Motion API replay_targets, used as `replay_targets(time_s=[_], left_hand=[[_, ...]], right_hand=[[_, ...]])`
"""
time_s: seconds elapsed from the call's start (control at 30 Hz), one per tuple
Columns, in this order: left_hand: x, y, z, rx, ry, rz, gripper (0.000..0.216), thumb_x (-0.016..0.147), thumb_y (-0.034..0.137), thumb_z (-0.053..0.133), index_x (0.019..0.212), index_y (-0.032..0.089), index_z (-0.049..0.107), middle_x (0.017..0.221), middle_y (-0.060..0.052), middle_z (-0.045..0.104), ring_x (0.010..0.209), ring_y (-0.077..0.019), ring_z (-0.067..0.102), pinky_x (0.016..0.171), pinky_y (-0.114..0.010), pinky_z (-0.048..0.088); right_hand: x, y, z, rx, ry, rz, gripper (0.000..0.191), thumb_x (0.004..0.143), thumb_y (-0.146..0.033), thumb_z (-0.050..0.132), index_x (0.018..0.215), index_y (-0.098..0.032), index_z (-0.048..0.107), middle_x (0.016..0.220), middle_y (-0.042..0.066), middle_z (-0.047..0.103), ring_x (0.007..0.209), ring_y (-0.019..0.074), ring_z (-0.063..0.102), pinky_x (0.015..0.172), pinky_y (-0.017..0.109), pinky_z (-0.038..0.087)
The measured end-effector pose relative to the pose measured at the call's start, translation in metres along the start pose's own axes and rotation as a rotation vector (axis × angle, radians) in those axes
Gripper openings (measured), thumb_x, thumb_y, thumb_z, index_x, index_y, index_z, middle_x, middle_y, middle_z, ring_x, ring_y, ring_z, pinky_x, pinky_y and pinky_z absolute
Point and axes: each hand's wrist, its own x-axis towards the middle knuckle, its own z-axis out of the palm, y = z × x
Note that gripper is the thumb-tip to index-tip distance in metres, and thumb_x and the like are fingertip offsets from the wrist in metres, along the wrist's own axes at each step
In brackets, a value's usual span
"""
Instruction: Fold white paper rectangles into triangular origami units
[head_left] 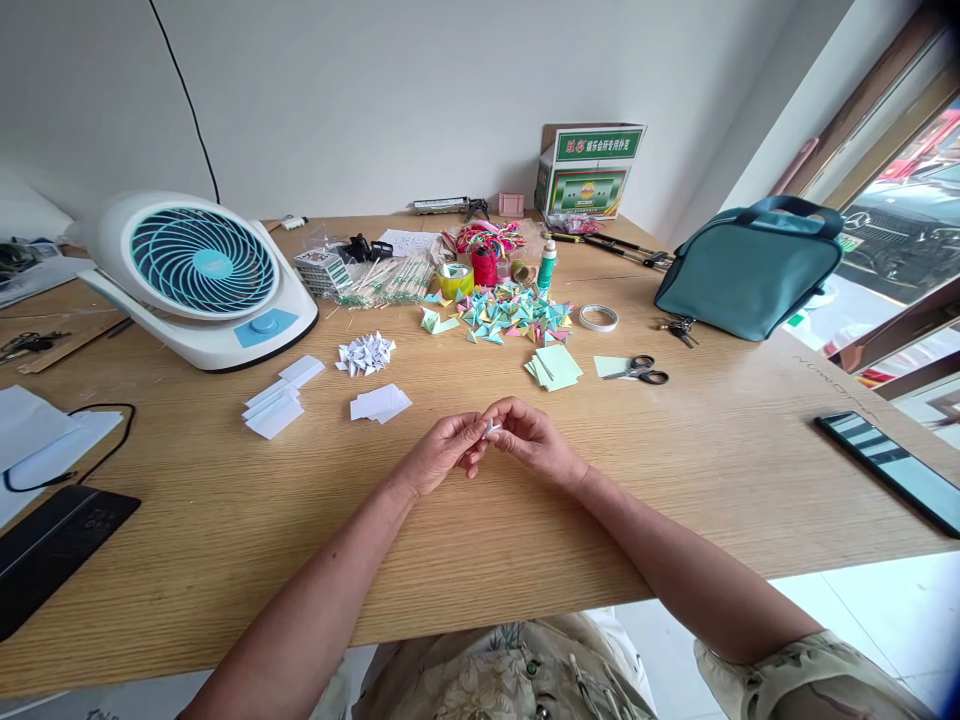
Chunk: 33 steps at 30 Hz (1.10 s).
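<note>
Between my fingertips is a small folded piece of white paper [491,428], held just above the table. My left hand [450,450] pinches it from one side and my right hand [531,436] from the other. The fingers hide most of its shape. To the left lie white paper slips [381,403], another fanned stack of white slips [281,398] and a heap of small folded white paper pieces [365,354]. Beyond my hands sit a stack of pale green paper [555,368] and a pile of folded coloured paper pieces [517,312].
Black-handled scissors [641,370] rest partly on a green sheet. A white fan [202,270] stands at the left and a teal bag [750,265] at the right. Farther back are a tape roll [455,282], a glue bottle [547,266] and a carton [590,170]. A phone [889,468] lies near the right edge.
</note>
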Motion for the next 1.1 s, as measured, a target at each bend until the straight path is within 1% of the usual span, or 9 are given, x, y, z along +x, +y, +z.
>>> replay_targets(time_s=[0.13,0.27,0.4,0.53,0.67,0.77,0.9,1.0,1.1], left_hand=[[0.000,0.002,0.000,0.146,0.063,0.112,0.034,0.086,0.050,0.056,0.082,0.016,0.056,0.071,0.001,0.048,0.055,-0.0076,0.045,0.047,-0.019,0.043],[0.001,0.002,-0.002,0.358,0.126,0.251,0.031,0.091,0.046,0.050,0.084,0.016,0.055,0.067,0.002,0.052,0.050,-0.0074,0.048,0.048,-0.020,0.043],[0.000,0.002,-0.003,0.577,0.209,0.381,0.025,0.091,0.038,0.052,0.079,0.017,0.055,0.069,0.002,0.054,0.049,-0.0063,0.049,0.047,-0.019,0.039],[-0.001,0.000,0.001,0.782,0.347,0.449,0.020,0.090,0.031,0.051,0.075,0.018,0.051,0.068,0.002,0.054,0.053,-0.0082,0.049,0.051,-0.020,0.039],[-0.001,-0.005,0.006,0.982,0.518,0.518,0.016,0.089,0.026,0.051,0.075,0.019,0.050,0.069,0.001,0.056,0.062,-0.0117,0.051,0.062,-0.024,0.041],[-0.001,-0.007,0.007,0.999,0.516,0.525,0.014,0.091,0.026,0.048,0.080,0.020,0.052,0.075,-0.001,0.059,0.067,-0.0132,0.054,0.064,-0.024,0.043],[-0.002,-0.006,0.009,0.914,0.449,0.517,0.013,0.093,0.028,0.047,0.091,0.020,0.058,0.086,-0.003,0.062,0.063,-0.0110,0.056,0.058,-0.022,0.044],[-0.002,-0.005,0.010,0.812,0.472,0.476,0.013,0.091,0.029,0.050,0.086,0.019,0.058,0.077,-0.001,0.062,0.054,-0.0084,0.054,0.052,-0.019,0.044],[0.000,-0.007,0.011,0.648,0.478,0.405,0.015,0.088,0.032,0.054,0.083,0.018,0.057,0.073,0.000,0.061,0.052,-0.0078,0.054,0.049,-0.018,0.045]], right_hand=[[0.000,-0.002,-0.002,-0.061,0.093,-0.027,0.029,0.081,-0.045,0.068,0.082,-0.020,0.053,0.072,-0.002,0.055,0.064,0.0114,0.054,0.065,0.028,0.047],[0.001,-0.001,-0.005,-0.130,0.166,-0.028,0.031,0.079,-0.047,0.069,0.080,-0.020,0.055,0.071,-0.001,0.054,0.065,0.0113,0.050,0.063,0.026,0.043],[0.002,-0.001,-0.005,-0.163,0.200,-0.039,0.030,0.077,-0.045,0.071,0.076,-0.019,0.056,0.069,-0.002,0.052,0.064,0.0108,0.047,0.064,0.026,0.041],[0.002,-0.003,-0.003,-0.180,0.218,-0.013,0.031,0.077,-0.046,0.071,0.077,-0.018,0.059,0.069,-0.002,0.052,0.062,0.0099,0.045,0.060,0.026,0.038],[0.002,-0.002,-0.003,-0.202,0.255,0.057,0.035,0.076,-0.051,0.070,0.077,-0.017,0.060,0.066,-0.001,0.053,0.059,0.0099,0.044,0.056,0.025,0.036],[0.003,0.000,-0.003,-0.230,0.294,0.075,0.038,0.074,-0.053,0.070,0.073,-0.017,0.058,0.061,-0.002,0.052,0.056,0.0096,0.042,0.053,0.024,0.035],[0.002,0.001,-0.004,-0.287,0.277,0.062,0.039,0.077,-0.054,0.067,0.071,-0.017,0.057,0.059,-0.002,0.051,0.054,0.0095,0.042,0.051,0.024,0.033],[0.002,0.001,-0.004,-0.323,0.267,0.057,0.038,0.078,-0.054,0.066,0.073,-0.017,0.058,0.060,-0.001,0.052,0.055,0.0102,0.042,0.051,0.024,0.033],[0.003,0.003,-0.005,-0.310,0.293,0.055,0.037,0.077,-0.054,0.066,0.075,-0.017,0.059,0.063,-0.001,0.054,0.057,0.0109,0.044,0.054,0.025,0.035]])
